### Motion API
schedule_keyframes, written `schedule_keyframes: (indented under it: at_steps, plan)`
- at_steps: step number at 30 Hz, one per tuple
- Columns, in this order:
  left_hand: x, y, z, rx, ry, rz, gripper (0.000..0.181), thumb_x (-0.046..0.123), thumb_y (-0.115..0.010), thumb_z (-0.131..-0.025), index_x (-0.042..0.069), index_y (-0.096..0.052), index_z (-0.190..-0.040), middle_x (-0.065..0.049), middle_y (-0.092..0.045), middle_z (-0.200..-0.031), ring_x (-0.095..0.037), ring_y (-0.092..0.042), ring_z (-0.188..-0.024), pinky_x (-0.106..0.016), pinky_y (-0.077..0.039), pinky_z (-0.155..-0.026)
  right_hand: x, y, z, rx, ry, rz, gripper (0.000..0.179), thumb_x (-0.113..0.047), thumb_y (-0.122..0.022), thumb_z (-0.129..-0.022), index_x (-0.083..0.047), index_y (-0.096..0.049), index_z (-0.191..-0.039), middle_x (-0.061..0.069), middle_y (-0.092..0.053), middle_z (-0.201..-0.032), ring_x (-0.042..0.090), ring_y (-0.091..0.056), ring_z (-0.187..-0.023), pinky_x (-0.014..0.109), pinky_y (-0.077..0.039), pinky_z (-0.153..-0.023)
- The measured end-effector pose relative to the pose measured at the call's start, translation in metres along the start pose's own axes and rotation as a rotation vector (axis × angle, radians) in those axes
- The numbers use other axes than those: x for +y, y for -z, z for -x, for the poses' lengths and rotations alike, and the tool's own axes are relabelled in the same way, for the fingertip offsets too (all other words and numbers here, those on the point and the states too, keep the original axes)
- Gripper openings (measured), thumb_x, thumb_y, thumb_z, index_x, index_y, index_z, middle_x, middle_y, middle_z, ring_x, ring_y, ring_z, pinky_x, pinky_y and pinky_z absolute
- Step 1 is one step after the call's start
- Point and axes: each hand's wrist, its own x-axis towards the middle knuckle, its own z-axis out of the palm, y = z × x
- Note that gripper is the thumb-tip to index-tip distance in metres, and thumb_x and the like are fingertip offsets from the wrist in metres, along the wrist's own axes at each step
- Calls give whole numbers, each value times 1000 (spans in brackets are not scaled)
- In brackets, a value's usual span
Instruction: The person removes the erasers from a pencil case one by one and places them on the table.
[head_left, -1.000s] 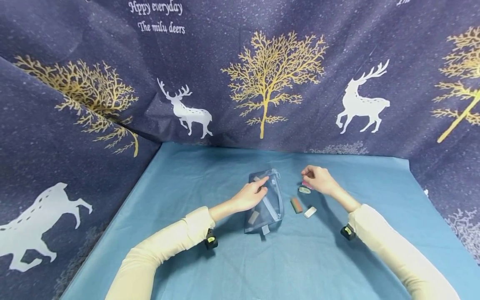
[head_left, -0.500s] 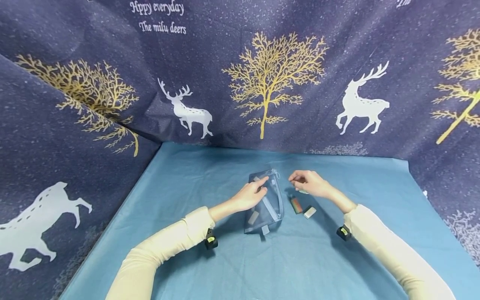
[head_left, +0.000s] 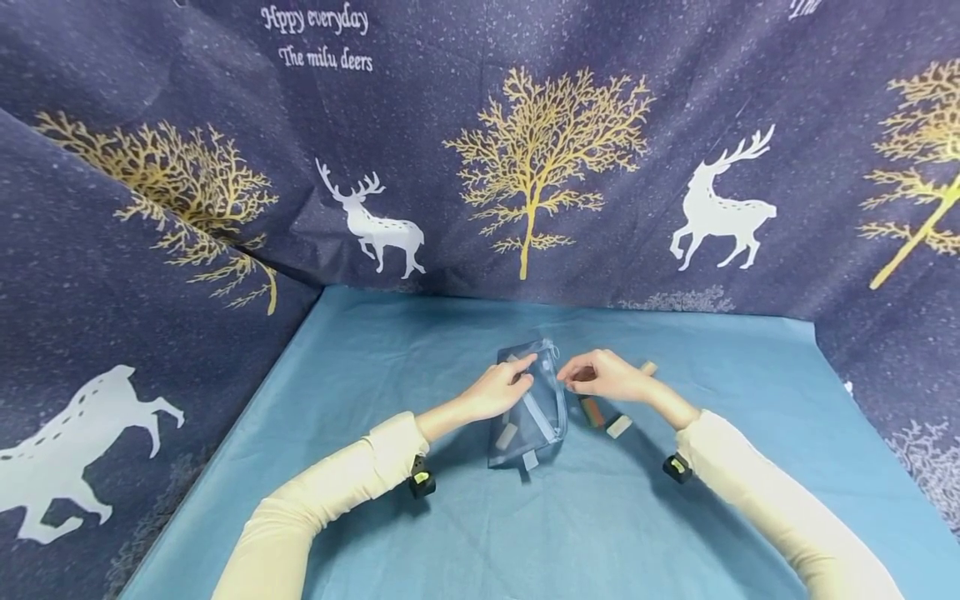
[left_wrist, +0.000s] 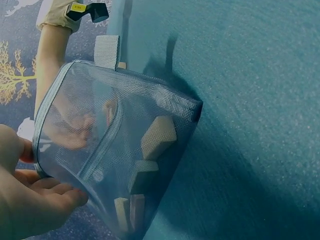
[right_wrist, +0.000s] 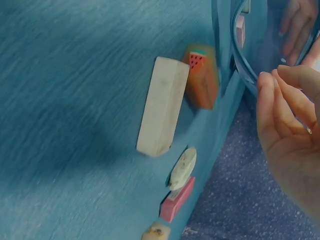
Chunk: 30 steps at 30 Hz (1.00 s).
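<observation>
My left hand [left_wrist: 42,195] pinches the zip edge of a see-through blue mesh pencil pouch [left_wrist: 165,97] between thumb and fingers. In the head view its index finger stretches across the pouch [head_left: 537,413]. Several pale, eraser-like blocks [left_wrist: 160,137] lie inside. My right hand [head_left: 611,377] is bent at the pouch's right side, thumb and fingertips close together. In the right wrist view the fingertips of that hand [right_wrist: 295,115] meet the pouch's zip edge [right_wrist: 247,75]. Whether they grip the edge cannot be told; no block shows between them.
Right of the pouch lie a white block [right_wrist: 162,107] and an orange-brown block with a watermelon print [right_wrist: 202,75]. Beyond them are a pale oval piece [right_wrist: 183,168], a pink block [right_wrist: 177,200] and a beige piece [right_wrist: 156,232]. Blue cloth [head_left: 360,350] covers the table.
My right hand has moved left and slightly toward me, from above the pink block to the pouch's edge. The left hand and pouch have stayed in place.
</observation>
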Motion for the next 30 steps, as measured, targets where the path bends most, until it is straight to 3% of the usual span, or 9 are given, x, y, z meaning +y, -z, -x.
schedule_keyframes:
  at_steps: [14, 22, 30]
  plan:
    - [0, 1, 1, -3, -1, 11, 46, 23, -33, -99, 11, -31, -144, 4, -32, -43, -10, -23, -32, -23, -27, -34, -15, -16, -16, -72, -19, -6, 28, -12, -61, -86, -3, -63, -113, 15, -64, -110, 17, -65, -90, 22, -52, -78]
    - [1, -1, 1, -2, 7, 30, 47, 24, -33, -99, 10, -29, -144, 4, -33, -43, -10, -22, -33, -23, -25, -34, -14, -26, -23, -127, 11, -2, 32, -13, -59, -88, -9, -58, -119, 12, -63, -111, 16, -65, -93, 24, -52, -79]
    - [-1, -2, 1, -10, -12, 41, 48, 24, -33, -99, 10, -28, -145, 4, -32, -44, -8, -20, -33, -22, -23, -34, -17, -35, -27, -197, 67, 17, 35, -10, -53, -90, -5, -51, -124, 13, -60, -109, 19, -62, -92, 26, -51, -77]
